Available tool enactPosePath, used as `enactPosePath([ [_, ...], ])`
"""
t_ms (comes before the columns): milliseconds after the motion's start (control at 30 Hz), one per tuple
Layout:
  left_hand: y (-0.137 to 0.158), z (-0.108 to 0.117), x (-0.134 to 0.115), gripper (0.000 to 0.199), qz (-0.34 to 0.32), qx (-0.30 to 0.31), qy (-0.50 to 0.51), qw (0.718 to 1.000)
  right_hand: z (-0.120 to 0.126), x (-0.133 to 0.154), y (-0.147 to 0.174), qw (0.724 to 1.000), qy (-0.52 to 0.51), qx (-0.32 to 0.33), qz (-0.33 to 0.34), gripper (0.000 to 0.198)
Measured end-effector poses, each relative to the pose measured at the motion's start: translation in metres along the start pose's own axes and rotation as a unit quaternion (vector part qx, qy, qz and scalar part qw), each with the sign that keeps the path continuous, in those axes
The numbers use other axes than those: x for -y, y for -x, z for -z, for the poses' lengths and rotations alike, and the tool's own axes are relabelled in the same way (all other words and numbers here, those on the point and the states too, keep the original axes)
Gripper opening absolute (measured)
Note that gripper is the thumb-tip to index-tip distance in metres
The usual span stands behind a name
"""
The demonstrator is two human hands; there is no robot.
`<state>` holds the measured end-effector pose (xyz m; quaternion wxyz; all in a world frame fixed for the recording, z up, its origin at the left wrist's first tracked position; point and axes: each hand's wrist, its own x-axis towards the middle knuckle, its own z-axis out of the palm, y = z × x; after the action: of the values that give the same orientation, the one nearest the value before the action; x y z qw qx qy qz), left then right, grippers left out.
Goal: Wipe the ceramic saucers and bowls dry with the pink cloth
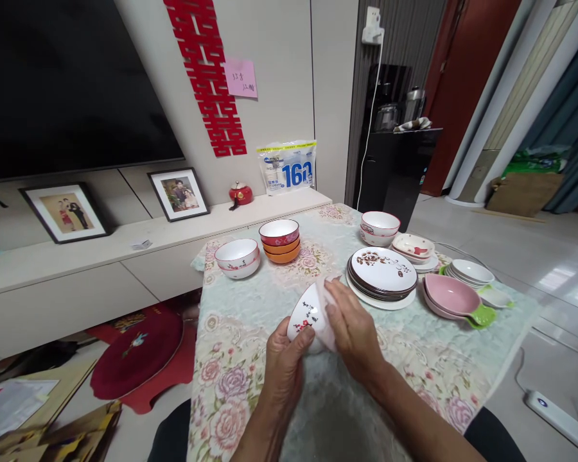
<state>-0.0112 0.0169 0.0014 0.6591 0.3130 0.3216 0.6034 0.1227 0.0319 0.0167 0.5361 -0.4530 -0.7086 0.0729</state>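
My left hand [288,351] grips a white bowl [306,314] with red blossoms and dark writing, tilted on its side above the table's near middle. Against the bowl's other side, my right hand [354,327] presses a thin pale cloth or tissue [325,314], its fingers bent over it. Behind the bowl stand a stack of white bowls with a red rim [238,260] and a stack with a red patterned bowl [279,234] over orange bowls [283,253]. To the right lies a stack of dark-rimmed plates [381,273].
Pink leaf-shaped dishes [451,295], small white dishes [472,271], red-patterned dishes [413,246] and white bowls [379,226] stand on the table's right. A flowered tablecloth [231,385] covers it. Behind, a low cabinet [173,240] holds framed photos and a plastic packet [289,168].
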Motion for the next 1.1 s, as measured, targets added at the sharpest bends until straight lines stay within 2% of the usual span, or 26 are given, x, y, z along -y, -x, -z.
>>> enactPosePath([
  [100,-0.001,0.003,0.000,0.032,-0.025,-0.018,-0.012,0.999,-0.008,0.013,0.007,0.987,0.062,0.024,0.146,0.043],
  [167,-0.001,0.003,0.000,0.033,-0.027,-0.019,-0.011,0.999,-0.006,0.012,0.005,0.982,0.063,0.045,0.174,0.043],
  [233,0.000,0.001,-0.001,0.033,-0.010,-0.007,-0.008,1.000,-0.001,0.003,-0.001,0.991,0.029,0.043,0.119,0.041],
  [300,0.002,-0.001,-0.002,0.033,0.005,0.010,-0.008,1.000,0.007,-0.010,-0.008,0.999,-0.039,0.014,-0.013,0.041],
  [367,0.004,-0.004,-0.003,0.036,0.005,0.020,-0.003,1.000,0.011,-0.022,-0.013,0.979,-0.133,-0.007,-0.153,0.045],
  [400,0.004,-0.005,-0.004,0.037,0.001,0.020,0.004,1.000,0.011,-0.025,-0.015,0.963,-0.176,-0.011,-0.202,0.047],
  [467,0.003,-0.007,-0.005,0.040,-0.010,0.013,0.023,1.000,0.008,-0.028,-0.013,0.942,-0.222,-0.014,-0.253,0.053],
  [500,0.003,-0.007,-0.006,0.041,-0.017,0.009,0.033,0.999,0.006,-0.027,-0.011,0.941,-0.217,-0.020,-0.260,0.054],
  [600,0.000,-0.007,-0.006,0.038,-0.032,-0.005,0.047,0.998,-0.003,-0.017,-0.002,0.968,-0.129,-0.037,-0.214,0.052],
  [700,-0.002,-0.006,-0.007,0.034,-0.040,-0.019,0.053,0.998,-0.010,-0.003,0.007,0.996,-0.014,-0.041,-0.079,0.044],
  [833,-0.001,-0.003,-0.007,0.036,-0.023,-0.044,0.076,0.996,-0.013,0.012,0.011,0.990,0.071,-0.022,0.116,0.040],
  [900,-0.001,-0.002,-0.007,0.036,-0.017,-0.059,0.093,0.994,-0.010,0.014,0.008,0.982,0.071,-0.009,0.176,0.035],
  [933,0.000,-0.002,-0.007,0.035,-0.014,-0.065,0.102,0.993,-0.008,0.014,0.006,0.981,0.063,-0.005,0.185,0.032],
  [1000,0.000,-0.004,-0.005,0.030,0.002,-0.066,0.126,0.990,-0.002,0.009,0.001,0.986,0.039,-0.005,0.161,0.026],
  [1100,-0.001,-0.009,-0.003,0.028,0.019,-0.051,0.172,0.984,0.003,-0.002,-0.005,0.998,0.004,-0.039,0.052,0.021],
])
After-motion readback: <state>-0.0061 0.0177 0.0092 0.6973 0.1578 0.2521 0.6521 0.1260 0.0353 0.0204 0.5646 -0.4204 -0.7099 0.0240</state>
